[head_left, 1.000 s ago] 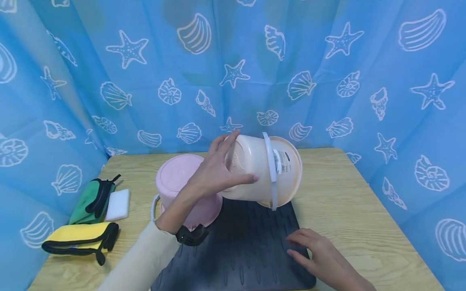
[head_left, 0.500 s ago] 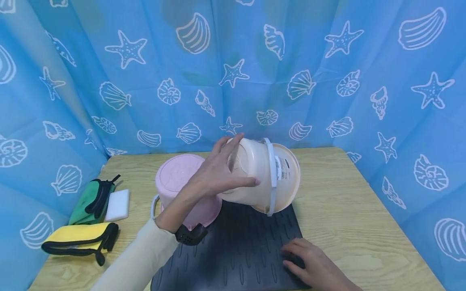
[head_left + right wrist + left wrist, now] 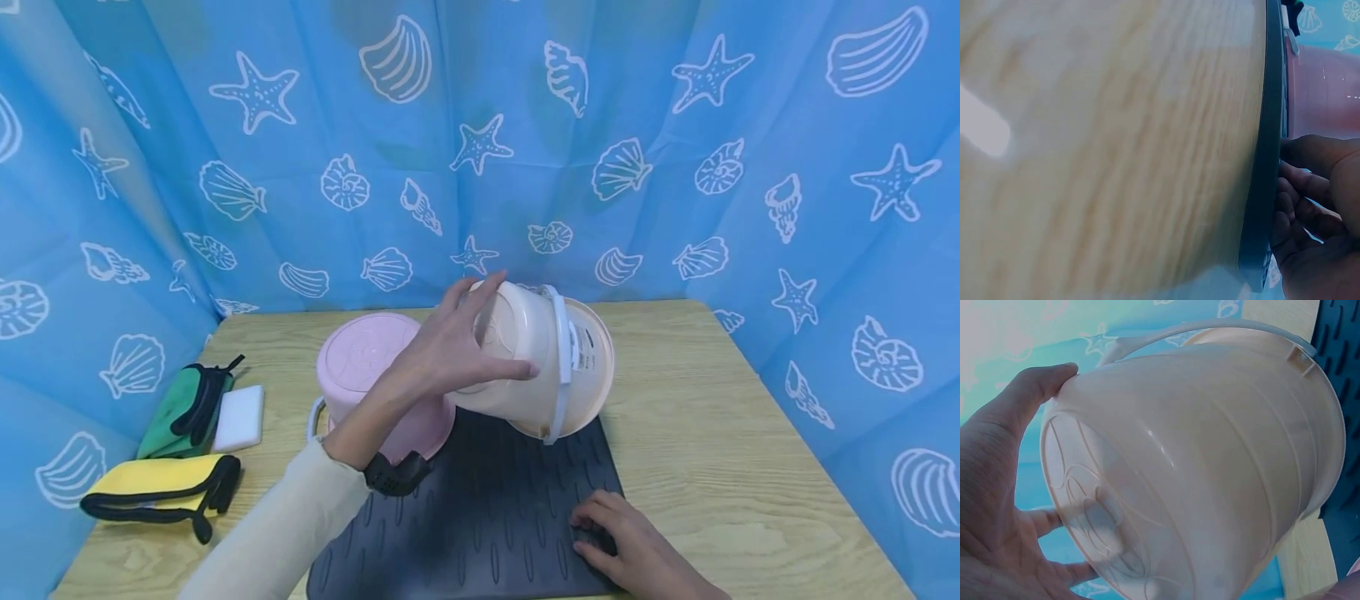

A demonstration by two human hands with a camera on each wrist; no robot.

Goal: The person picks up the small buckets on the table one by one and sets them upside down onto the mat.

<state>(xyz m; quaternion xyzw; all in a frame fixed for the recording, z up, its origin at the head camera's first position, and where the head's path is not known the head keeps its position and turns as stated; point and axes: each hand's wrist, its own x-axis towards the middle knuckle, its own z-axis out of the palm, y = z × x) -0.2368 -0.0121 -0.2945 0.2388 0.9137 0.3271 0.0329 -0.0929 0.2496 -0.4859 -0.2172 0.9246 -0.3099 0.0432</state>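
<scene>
Two buckets in play. Cream bucket point(image 3: 543, 367) held tilted on its side above the far edge of the dark mat point(image 3: 487, 533), mouth facing right and slightly down, white bail handle point(image 3: 558, 367) hanging across the body. Left hand point(image 3: 450, 354) grips it by the base: thumb along the lower wall, fingers spread over the ribbed bottom, seen close in the left wrist view point(image 3: 1004, 506). Right hand point(image 3: 626, 542) lies on the near right of the mat, fingers bent at its edge point(image 3: 1300, 212); whether it pinches the mat, cannot tell.

Pink bucket point(image 3: 378, 387) stands upside down at the mat's left corner, touching the mat.

Judgement: a base-only grip is top-heavy; keep the thumb pressed and bring the rim down level so the swinging handle doesn't catch.

Materials: thin glossy plastic, slightly translucent, tapered walls; mat soft-looking, dark, with raised oval ridges; pale wood-grain tabletop point(image 3: 697, 392).
</scene>
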